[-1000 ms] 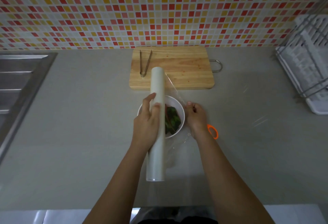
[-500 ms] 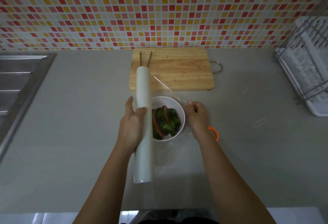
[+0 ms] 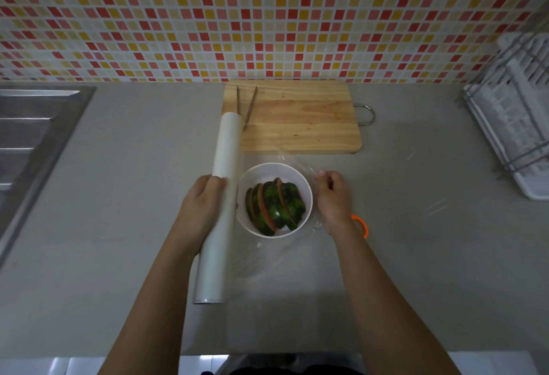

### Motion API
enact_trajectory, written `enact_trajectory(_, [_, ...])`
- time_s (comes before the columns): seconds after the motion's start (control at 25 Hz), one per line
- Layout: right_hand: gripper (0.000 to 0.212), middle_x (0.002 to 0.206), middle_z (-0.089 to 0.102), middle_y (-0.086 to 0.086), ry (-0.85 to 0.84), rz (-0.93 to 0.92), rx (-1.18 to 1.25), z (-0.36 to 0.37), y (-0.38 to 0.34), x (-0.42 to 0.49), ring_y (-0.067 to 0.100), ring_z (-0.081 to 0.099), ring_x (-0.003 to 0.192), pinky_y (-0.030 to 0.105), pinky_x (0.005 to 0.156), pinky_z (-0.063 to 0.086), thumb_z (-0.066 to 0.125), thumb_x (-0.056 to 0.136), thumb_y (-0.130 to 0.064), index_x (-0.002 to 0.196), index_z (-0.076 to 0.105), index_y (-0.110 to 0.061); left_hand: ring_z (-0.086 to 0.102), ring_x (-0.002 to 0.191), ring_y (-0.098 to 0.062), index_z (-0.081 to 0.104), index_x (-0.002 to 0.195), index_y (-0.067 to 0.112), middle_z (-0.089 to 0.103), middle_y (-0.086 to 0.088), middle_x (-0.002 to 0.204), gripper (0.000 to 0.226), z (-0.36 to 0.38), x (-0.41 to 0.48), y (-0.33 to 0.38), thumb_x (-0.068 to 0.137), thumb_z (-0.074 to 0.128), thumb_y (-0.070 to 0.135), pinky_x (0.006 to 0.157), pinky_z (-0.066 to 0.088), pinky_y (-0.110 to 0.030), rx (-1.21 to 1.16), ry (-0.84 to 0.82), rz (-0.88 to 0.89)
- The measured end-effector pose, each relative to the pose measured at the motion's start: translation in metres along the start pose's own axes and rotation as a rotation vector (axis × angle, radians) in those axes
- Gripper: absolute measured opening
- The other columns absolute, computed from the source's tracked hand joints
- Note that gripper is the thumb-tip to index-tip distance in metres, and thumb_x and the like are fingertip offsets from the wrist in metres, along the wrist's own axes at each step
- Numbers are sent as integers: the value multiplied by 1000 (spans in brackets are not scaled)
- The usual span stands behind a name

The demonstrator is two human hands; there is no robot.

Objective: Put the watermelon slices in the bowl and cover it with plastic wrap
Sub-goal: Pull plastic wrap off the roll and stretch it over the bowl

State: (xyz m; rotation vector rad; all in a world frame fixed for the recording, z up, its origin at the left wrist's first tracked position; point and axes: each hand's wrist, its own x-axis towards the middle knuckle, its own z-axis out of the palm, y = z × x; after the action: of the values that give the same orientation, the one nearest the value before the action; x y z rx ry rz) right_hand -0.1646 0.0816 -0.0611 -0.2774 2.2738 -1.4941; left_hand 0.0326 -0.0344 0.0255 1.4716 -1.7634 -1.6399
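1. Grey countertop (image 3: 118,226) under a wall of mosaic tiles holds everything.
2. Left hand (image 3: 202,205) is wrapped around the plastic wrap roll (image 3: 221,205); right hand (image 3: 332,196) pinches the film edge (image 3: 300,163).
3. Watermelon slices (image 3: 274,205) already lie in the white bowl (image 3: 297,172), between the hands.
4. Film spans the bowl; cutting and sealing seem left.
5. Behind stands a wooden cutting board (image 3: 297,119) with tongs (image 3: 246,107).

White bowl (image 3: 306,190) holding upright watermelon slices (image 3: 274,206), rinds up. Long white plastic wrap roll (image 3: 221,190) just left; clear film stretched across the bowl.
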Motion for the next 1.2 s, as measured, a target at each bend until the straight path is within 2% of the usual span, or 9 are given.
enact_trajectory(0.16, [26, 81, 62, -2, 3, -15, 28, 5, 3, -2, 17, 56, 79, 29, 70, 40, 44, 94, -35, 85, 59, -16, 70, 78, -19, 50, 105, 24, 68, -3, 93, 53, -6, 5, -3, 68, 69, 58, 58, 54, -34, 36, -29, -22])
enact_trajectory(0.44, [32, 85, 64, 3, 17, -12, 29, 6, 5, 0, 21, 59, 84, 34, 76, 45, 45, 93, -36, 90, 61, -9, 69, 59, -19, 69, 87, 12, 73, -12, 76, 17, -26, 15, -14, 84, 64, 28, 47, 51, -25, -205, -80, -83])
enact_trajectory(0.56, [31, 82, 62, 0, 41, -21, 43, 6, 3, 0, 19, 57, 82, 33, 75, 44, 45, 93, -36, 88, 61, -10, 67, 65, -18, 65, 100, 13, 69, -7, 80, 20, -26, 19, -20, 91, 51, 24, 55, 51, -28, -214, -77, -101])
enact_trajectory(0.64, [28, 83, 62, 0, 30, 6, 53, 6, 3, 0, 21, 58, 85, 35, 79, 45, 44, 94, -36, 84, 59, -14, 62, 82, -24, 56, 113, 13, 63, -10, 96, 29, -15, 19, -25, 96, 37, 28, 68, 49, -34, -38, -26, -59])
enact_trajectory(0.76, [28, 85, 60, 3, -123, 217, 197, 9, 3, -3, 24, 57, 87, 42, 80, 47, 41, 94, -41, 79, 57, -22, 51, 96, -27, 47, 122, 18, 54, -6, 109, 37, -3, 14, -28, 97, 28, 36, 73, 38, -34, 182, 14, 61])
enact_trajectory(0.92, [52, 76, 61, 11, -128, 349, 248, 2, -9, -3, 24, 56, 67, 34, 66, 46, 23, 98, -44, 102, 62, -9, 48, 94, -25, 43, 127, 20, 53, -7, 107, 35, -1, 18, -27, 98, 30, 32, 74, 32, -33, 218, 34, 47])
enact_trajectory(1.0, [59, 74, 62, 5, 57, 256, 163, -3, -18, -6, 22, 60, 70, 26, 63, 43, 19, 97, -47, 103, 63, -9, 50, 96, -27, 44, 126, 20, 54, -9, 108, 34, -2, 20, -28, 98, 30, 32, 75, 33, -34, 210, 30, 44])
enact_trajectory(1.08, [48, 97, 64, -5, 190, -8, 196, -5, -28, -19, 14, 61, 99, 21, 81, 43, 26, 94, -43, 108, 63, -16, 50, 98, -28, 44, 127, 21, 54, -8, 109, 34, -2, 20, -29, 97, 31, 33, 77, 34, -35, 200, 34, 43])
enact_trajectory(1.2, [45, 120, 51, -23, -60, -205, 208, 7, -31, -42, -9, 43, 115, -3, 89, 30, 24, 96, -40, 127, 53, -22, 50, 98, -27, 44, 128, 22, 54, -6, 110, 36, -2, 21, -29, 97, 30, 33, 77, 34, -34, 197, 29, 42])
